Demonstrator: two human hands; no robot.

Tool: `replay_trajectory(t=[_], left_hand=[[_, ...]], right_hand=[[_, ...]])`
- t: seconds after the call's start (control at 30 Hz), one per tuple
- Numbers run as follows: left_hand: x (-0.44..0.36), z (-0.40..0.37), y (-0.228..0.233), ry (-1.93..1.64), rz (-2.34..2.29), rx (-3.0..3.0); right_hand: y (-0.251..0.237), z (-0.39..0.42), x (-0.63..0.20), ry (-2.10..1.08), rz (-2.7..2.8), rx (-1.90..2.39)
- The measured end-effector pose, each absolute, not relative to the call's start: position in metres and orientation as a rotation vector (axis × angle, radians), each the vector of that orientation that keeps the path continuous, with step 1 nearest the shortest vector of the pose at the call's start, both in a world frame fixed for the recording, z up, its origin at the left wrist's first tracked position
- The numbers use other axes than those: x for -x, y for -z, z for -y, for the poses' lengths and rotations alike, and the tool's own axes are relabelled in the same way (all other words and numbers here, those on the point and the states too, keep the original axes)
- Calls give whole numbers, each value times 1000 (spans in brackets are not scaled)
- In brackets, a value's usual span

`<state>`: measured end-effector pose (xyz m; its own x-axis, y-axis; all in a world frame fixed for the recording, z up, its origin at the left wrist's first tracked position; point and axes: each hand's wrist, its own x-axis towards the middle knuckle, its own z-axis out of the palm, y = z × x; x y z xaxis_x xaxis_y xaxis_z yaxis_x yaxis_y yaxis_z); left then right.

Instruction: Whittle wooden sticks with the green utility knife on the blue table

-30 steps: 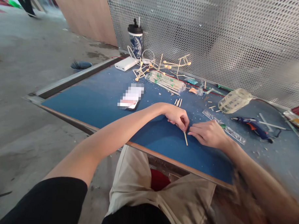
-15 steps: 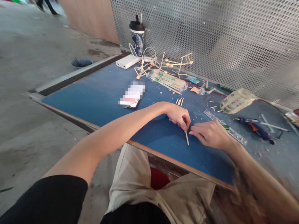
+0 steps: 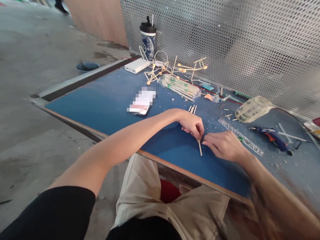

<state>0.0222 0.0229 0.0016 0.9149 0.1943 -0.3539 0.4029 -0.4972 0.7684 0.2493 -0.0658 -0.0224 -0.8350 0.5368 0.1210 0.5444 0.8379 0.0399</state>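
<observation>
One phone (image 3: 142,104), its screen blurred out, lay toward the left on a blue tabletop (image 3: 97,107). Right of it, beyond the hands, a clear packet of pale sticks (image 3: 179,87) rested at the back, with a few short, loose sticks (image 3: 192,109) side by side nearer the person. Close to these, the left hand (image 3: 191,125) arched downward, thumb and fingers pinched together on a wooden stick (image 3: 200,149). That stick was slim, straight and pale cream, its upper end hidden by the fingertips. Its visible length reached out below the left hand, slanting toward the table's near edge and slightly rightward; whether its free end touched the surface could not be told. Just right of its upper part came the right hand (image 3: 222,145), fingers bent and bunched, tips close to the left fingertips; whether they gripped anything was unclear. Beside the right hand lay a clear ruler (image 3: 255,148), then a blue glue gun (image 3: 274,138).
</observation>
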Motion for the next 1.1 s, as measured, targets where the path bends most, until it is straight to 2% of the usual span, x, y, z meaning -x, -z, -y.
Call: replay_trajectory(t=[0.37,1.1], left_hand=[[-19,-21,-1,253,-424,-2105],[-21,-28,5,272,-395,-2130]], right_hand=[[25,59,-258,154,2918,763],[25,70,-240,231,2907,835]])
